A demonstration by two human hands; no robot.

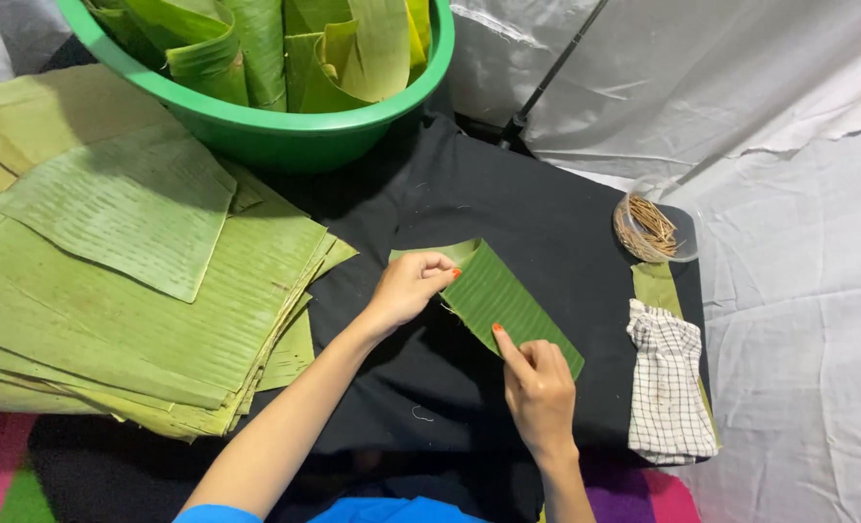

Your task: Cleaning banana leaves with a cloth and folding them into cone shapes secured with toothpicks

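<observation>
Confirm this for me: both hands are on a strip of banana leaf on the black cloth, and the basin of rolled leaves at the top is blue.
Not quite. The basin is green, not blue, as the head view shows. The rest holds: the left hand and the right hand are both on the strip of banana leaf lying on the black cloth, and rolled leaves fill the basin.

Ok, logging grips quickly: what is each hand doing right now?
Left hand: pinching the upper end of the banana leaf strip.
Right hand: holds nothing, index finger pressing the strip down.
</observation>
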